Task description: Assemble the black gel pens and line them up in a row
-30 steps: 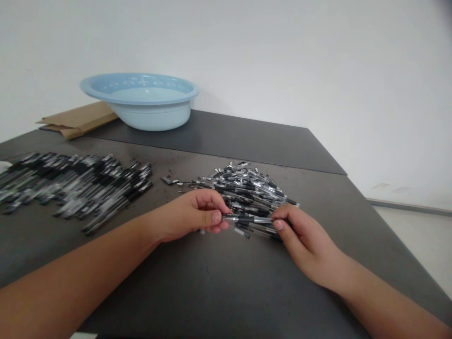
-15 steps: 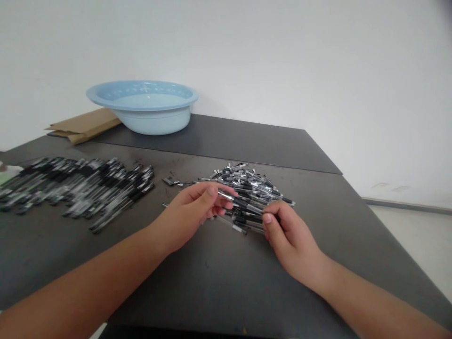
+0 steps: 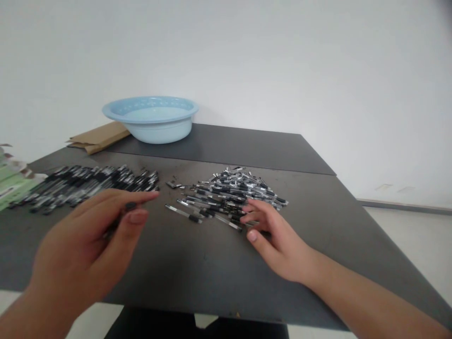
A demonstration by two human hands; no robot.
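My left hand (image 3: 92, 240) is raised at the left, close to the camera, with thumb and fingers closed around a pen (image 3: 130, 205). Only the pen's dark end pokes out between thumb and forefinger; the rest is hidden by the hand. At the front right of a loose pile of pens (image 3: 226, 193) is my right hand (image 3: 271, 240), fingers apart and slightly curled, with nothing seen in them. The pens in the pile are clear-barrelled with black grips. Behind my left hand lies a broad row of similar pens (image 3: 88, 181), set roughly side by side at a slant.
A light blue basin (image 3: 162, 132) stands on the back of the dark table (image 3: 212, 282), beside a flat brown cardboard piece (image 3: 100, 134). At the far left is a green and white box (image 3: 16, 186). Small dark bits (image 3: 172, 184) lie between the pen groups. A white wall rises behind.
My left hand has moved left and nearer the camera, away from the pile, carrying the pen. My right hand has let go of the pen and opened. The view has shifted slightly left.
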